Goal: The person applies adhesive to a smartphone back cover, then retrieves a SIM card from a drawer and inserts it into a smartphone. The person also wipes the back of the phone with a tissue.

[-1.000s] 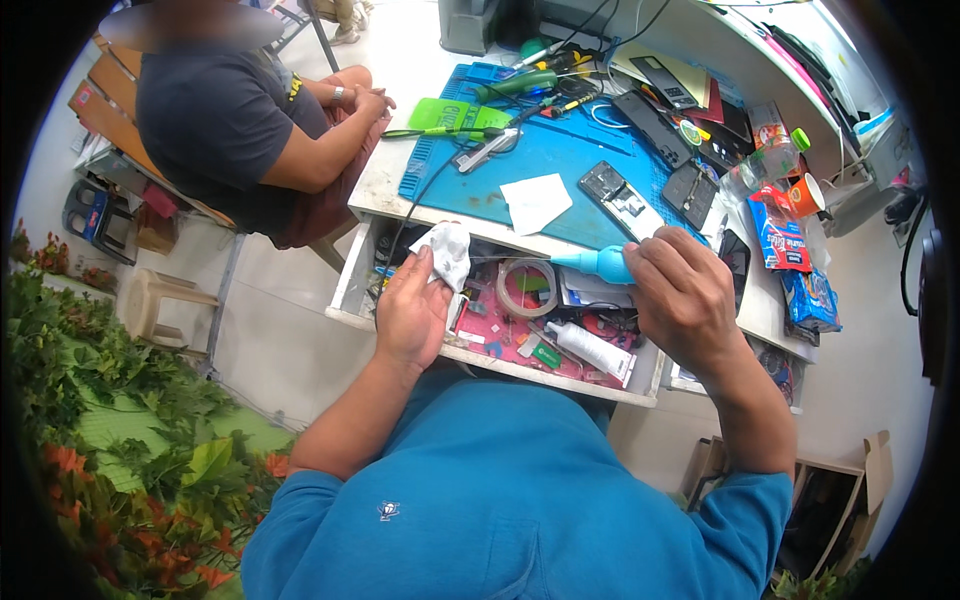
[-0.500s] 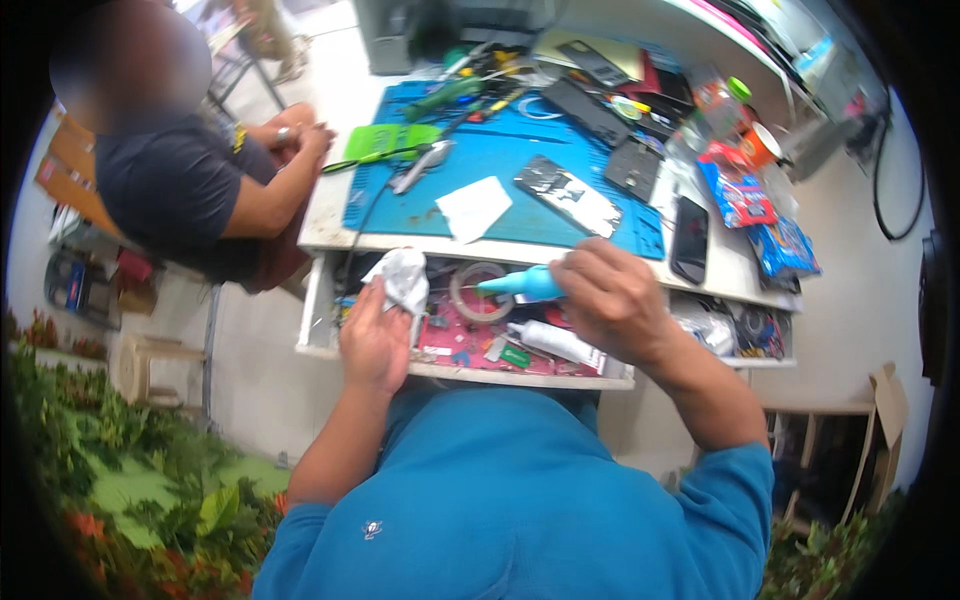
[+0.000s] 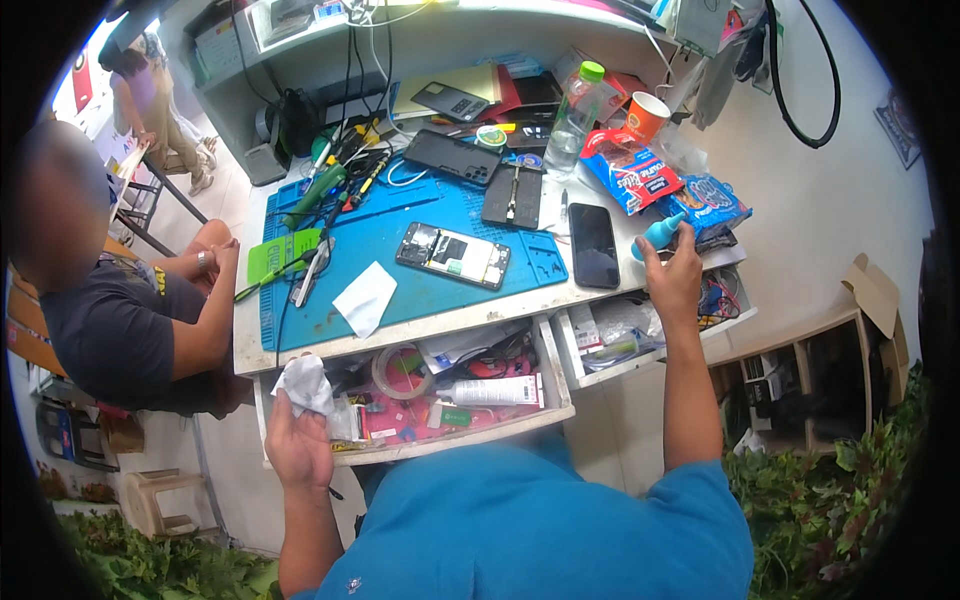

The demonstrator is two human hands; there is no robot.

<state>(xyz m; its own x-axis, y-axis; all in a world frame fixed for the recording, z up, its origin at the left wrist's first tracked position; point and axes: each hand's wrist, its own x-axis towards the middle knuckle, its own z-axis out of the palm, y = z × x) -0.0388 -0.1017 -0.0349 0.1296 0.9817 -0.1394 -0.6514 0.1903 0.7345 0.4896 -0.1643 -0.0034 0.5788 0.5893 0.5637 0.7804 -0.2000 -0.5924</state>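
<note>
My left hand [image 3: 300, 448] is closed on a crumpled white tissue [image 3: 306, 384], at the left end of an open drawer [image 3: 500, 431]. At the right side of the desk my right hand [image 3: 672, 275] grips a light-blue squeeze bottle [image 3: 664, 231] between thumb and fingers. The bottle is beside snack packets and a black phone [image 3: 594, 246]; whether its base touches the desk I cannot tell. An opened phone [image 3: 453, 256], its inside showing, lies on the blue work mat [image 3: 390, 225]. Left of it is a flat white sheet [image 3: 364, 299].
A clear bottle [image 3: 573, 125], an orange cup [image 3: 647, 116] and a red snack packet [image 3: 630, 170] crowd the desk's right. Tools and cables fill the back left, near a green-handled tool [image 3: 316, 194]. A second drawer [image 3: 620, 345] stands open. A person [image 3: 130, 310] sits at left.
My right hand has carried the blue bottle from above the drawer, where its nozzle pointed at the tissue, to the desk's right side. My left hand keeps the tissue. The whole view has shifted.
</note>
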